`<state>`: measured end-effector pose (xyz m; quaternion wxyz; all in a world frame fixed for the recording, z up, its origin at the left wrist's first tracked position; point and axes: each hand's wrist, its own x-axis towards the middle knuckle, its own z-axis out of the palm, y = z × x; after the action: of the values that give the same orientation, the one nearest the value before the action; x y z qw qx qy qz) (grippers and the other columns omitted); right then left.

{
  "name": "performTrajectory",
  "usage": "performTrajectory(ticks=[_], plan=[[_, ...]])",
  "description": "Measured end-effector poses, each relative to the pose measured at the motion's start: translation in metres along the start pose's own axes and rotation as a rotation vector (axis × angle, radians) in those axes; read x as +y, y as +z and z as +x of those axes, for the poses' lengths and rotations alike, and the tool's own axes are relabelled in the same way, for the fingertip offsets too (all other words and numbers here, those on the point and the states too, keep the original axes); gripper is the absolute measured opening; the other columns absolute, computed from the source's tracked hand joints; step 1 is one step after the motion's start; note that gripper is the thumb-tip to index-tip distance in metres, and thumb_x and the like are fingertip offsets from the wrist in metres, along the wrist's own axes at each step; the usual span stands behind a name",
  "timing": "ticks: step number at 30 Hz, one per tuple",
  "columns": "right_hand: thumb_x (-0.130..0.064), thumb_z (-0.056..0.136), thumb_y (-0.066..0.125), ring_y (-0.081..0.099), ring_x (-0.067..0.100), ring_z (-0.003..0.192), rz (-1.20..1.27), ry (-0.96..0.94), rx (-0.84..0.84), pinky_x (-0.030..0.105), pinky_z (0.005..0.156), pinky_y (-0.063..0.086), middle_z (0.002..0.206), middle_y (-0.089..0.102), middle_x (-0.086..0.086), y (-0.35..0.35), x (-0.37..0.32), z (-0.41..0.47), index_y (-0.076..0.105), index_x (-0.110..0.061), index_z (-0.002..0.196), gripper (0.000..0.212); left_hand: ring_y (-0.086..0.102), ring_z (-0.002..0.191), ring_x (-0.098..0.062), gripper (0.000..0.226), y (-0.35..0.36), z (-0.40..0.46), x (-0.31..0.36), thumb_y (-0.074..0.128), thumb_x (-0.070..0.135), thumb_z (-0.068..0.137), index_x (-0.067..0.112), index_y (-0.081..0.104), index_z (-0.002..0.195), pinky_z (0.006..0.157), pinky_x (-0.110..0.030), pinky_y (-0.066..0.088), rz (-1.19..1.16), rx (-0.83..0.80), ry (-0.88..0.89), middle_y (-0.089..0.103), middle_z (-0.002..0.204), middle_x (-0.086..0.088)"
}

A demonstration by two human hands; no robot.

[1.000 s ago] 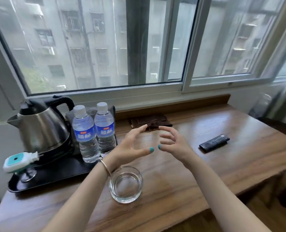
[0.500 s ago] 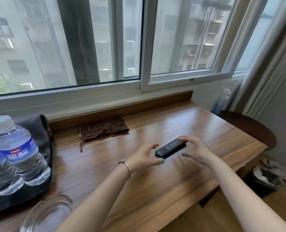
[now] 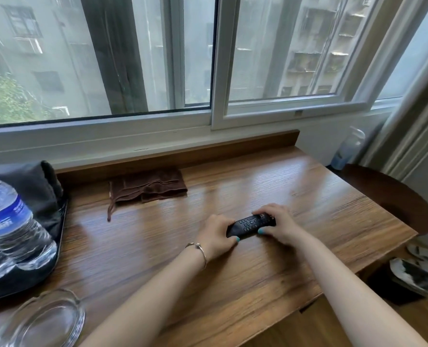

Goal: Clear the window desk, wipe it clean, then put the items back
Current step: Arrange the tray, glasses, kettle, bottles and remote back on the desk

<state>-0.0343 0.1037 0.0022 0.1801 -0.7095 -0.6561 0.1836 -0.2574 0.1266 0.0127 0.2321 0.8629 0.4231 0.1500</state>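
Now the long black remote control with little buttons point(image 3: 250, 225) lies on the brown wooden tabletop point(image 3: 233, 284), near its right side. Both hands grip it: the left hand point(image 3: 216, 235) curls around its near end, and the right hand point(image 3: 279, 225) curls around its far end. Farther back by the window lies a folded dark brown cloth point(image 3: 148, 187). At the left stand a clear plastic water bottle with a blue label point(image 3: 8, 219) on a black tray point(image 3: 45, 266) and a round clear glass ashtray point(image 3: 43, 321).

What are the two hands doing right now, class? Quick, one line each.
Left hand: fingers curled round the near end of the remote control, holding it.
Right hand: gripping the remote's far end.
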Motion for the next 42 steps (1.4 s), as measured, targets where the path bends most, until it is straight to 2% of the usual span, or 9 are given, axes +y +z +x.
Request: performTrajectory(ticks=[6, 10, 13, 18, 24, 29, 34, 38, 42], plan=[[-0.021, 0.071, 0.085, 0.04, 0.025, 0.115, 0.037, -0.047, 0.062, 0.028, 0.098, 0.029, 0.112, 0.056, -0.011, 0.006, -0.026, 0.0, 0.067, -0.034, 0.115, 0.049, 0.059, 0.083, -0.021, 0.018, -0.027, -0.016, -0.015, 0.068, 0.021, 0.081, 0.007, 0.066, 0.093, 0.075, -0.037, 0.044, -0.011, 0.032, 0.038, 0.068, 0.089, -0.006], [-0.024, 0.07, 0.087, 0.037, 0.022, 0.11, 0.051, -0.082, 0.135, 0.028, 0.093, 0.029, 0.105, 0.055, -0.018, 0.008, -0.065, -0.004, 0.067, -0.038, 0.111, 0.048, 0.054, 0.08, -0.017, 0.013, -0.058, -0.037, -0.029, 0.071, 0.015, 0.081, 0.009, 0.064, 0.091, 0.068, -0.026, 0.033, -0.02, 0.083, 0.075, 0.065, 0.088, -0.002], [-0.026, 0.073, 0.085, 0.034, 0.019, 0.108, 0.085, -0.125, 0.127, 0.029, 0.092, 0.028, 0.103, 0.054, -0.018, 0.009, -0.102, -0.009, 0.064, -0.043, 0.109, 0.046, 0.057, 0.096, -0.021, 0.027, -0.083, -0.063, -0.043, 0.072, 0.011, 0.081, 0.005, 0.067, 0.107, 0.079, -0.024, 0.037, -0.071, 0.196, 0.065, 0.068, 0.103, -0.007], [-0.031, 0.073, 0.086, 0.039, 0.018, 0.11, 0.06, -0.208, 0.146, 0.03, 0.092, 0.028, 0.112, 0.061, -0.014, 0.022, -0.179, -0.019, 0.065, -0.041, 0.112, 0.045, 0.051, 0.118, -0.019, 0.052, -0.127, -0.121, -0.077, 0.071, 0.008, 0.083, 0.007, 0.055, 0.133, 0.096, -0.011, 0.028, -0.082, 0.325, 0.027, 0.061, 0.126, -0.005], [-0.043, 0.072, 0.084, 0.039, 0.015, 0.097, -0.009, -0.325, 0.126, 0.046, 0.108, 0.026, 0.113, 0.062, -0.013, 0.067, -0.286, -0.038, 0.067, -0.043, 0.114, 0.046, 0.052, 0.118, -0.023, 0.049, -0.175, -0.217, -0.129, 0.069, 0.001, 0.082, 0.004, 0.057, 0.13, 0.098, -0.01, 0.026, -0.056, 0.406, -0.067, 0.062, 0.124, -0.01], [-0.044, 0.072, 0.083, 0.035, 0.014, 0.09, -0.016, -0.433, 0.107, 0.042, 0.102, 0.029, 0.109, 0.063, -0.014, 0.115, -0.359, -0.056, 0.069, -0.043, 0.115, 0.046, 0.051, 0.121, -0.018, 0.05, -0.204, -0.298, -0.173, 0.069, 0.002, 0.083, 0.007, 0.057, 0.131, 0.1, -0.006, 0.024, -0.042, 0.431, -0.149, 0.06, 0.128, -0.006], [-0.034, 0.078, 0.08, 0.04, 0.014, 0.1, 0.027, -0.458, 0.034, 0.034, 0.094, 0.036, 0.107, 0.055, -0.024, 0.161, -0.411, -0.073, 0.065, -0.047, 0.121, 0.047, 0.05, 0.12, -0.015, 0.049, -0.224, -0.361, -0.212, 0.069, 0.004, 0.085, 0.008, 0.057, 0.132, 0.099, -0.004, 0.025, -0.008, 0.447, -0.178, 0.06, 0.127, -0.002], [-0.028, 0.086, 0.073, 0.04, 0.013, 0.116, -0.01, -0.448, -0.024, 0.036, 0.095, 0.041, 0.121, 0.057, -0.022, 0.192, -0.451, -0.084, 0.059, -0.043, 0.129, 0.048, 0.05, 0.122, -0.017, 0.047, -0.239, -0.394, -0.246, 0.068, 0.003, 0.085, 0.007, 0.057, 0.131, 0.103, -0.013, 0.027, 0.069, 0.429, -0.2, 0.06, 0.128, -0.003], [-0.032, 0.09, 0.066, 0.04, 0.016, 0.125, -0.196, -0.46, -0.015, 0.038, 0.091, 0.047, 0.133, 0.054, -0.017, 0.219, -0.49, -0.089, 0.053, -0.041, 0.137, 0.049, 0.059, 0.106, -0.028, 0.036, -0.251, -0.414, -0.276, 0.068, -0.005, 0.08, 0.0, 0.064, 0.115, 0.096, -0.025, 0.039, 0.156, 0.354, -0.208, 0.067, 0.112, -0.01]])
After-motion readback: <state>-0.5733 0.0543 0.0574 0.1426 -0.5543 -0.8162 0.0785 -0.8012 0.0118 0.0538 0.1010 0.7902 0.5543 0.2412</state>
